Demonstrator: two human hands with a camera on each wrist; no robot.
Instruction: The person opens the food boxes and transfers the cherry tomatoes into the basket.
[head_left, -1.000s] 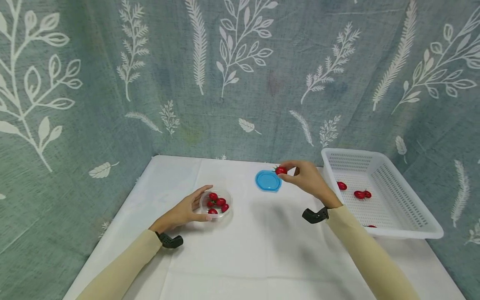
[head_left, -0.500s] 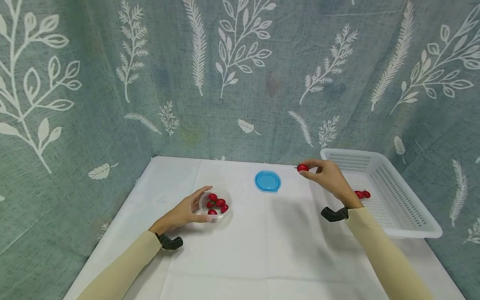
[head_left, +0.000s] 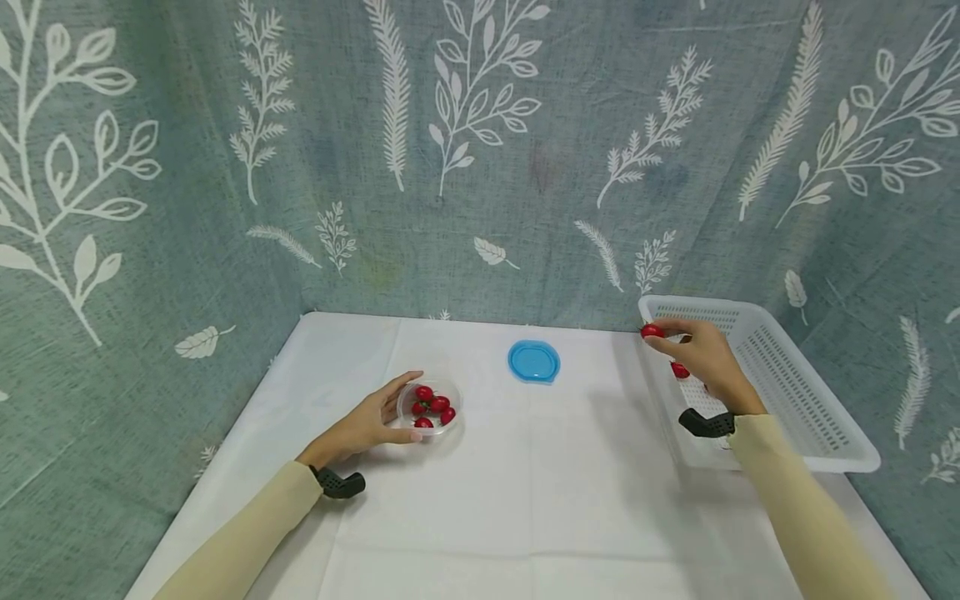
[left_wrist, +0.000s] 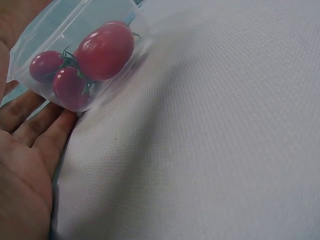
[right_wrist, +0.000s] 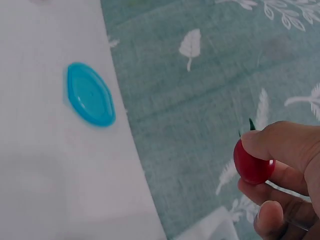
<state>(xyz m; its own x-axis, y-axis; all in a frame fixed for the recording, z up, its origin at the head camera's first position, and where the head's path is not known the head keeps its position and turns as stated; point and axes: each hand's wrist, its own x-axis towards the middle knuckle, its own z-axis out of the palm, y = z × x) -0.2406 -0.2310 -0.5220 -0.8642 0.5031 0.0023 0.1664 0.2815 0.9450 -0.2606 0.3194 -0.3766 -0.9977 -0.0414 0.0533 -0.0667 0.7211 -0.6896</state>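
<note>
My right hand pinches a cherry tomato between thumb and fingers, over the left wall of the white basket. Close up in the right wrist view, that red cherry tomato shows a small green calyx. My left hand holds a small clear plastic cup, thumb at the near side and fingers round the far left side. Several cherry tomatoes lie inside the cup. Another cherry tomato sits in the basket, partly behind my right hand; the hand hides more of the basket's floor.
A blue lid lies flat near the back of the white-covered table, between cup and basket. A grey-green leaf-patterned cloth hangs behind and on both sides. The basket stands at the right edge of the table.
My right hand has moved right with the cherry tomato, from above the blue lid to over the basket's left wall. My left hand and the cup have stayed in place.
</note>
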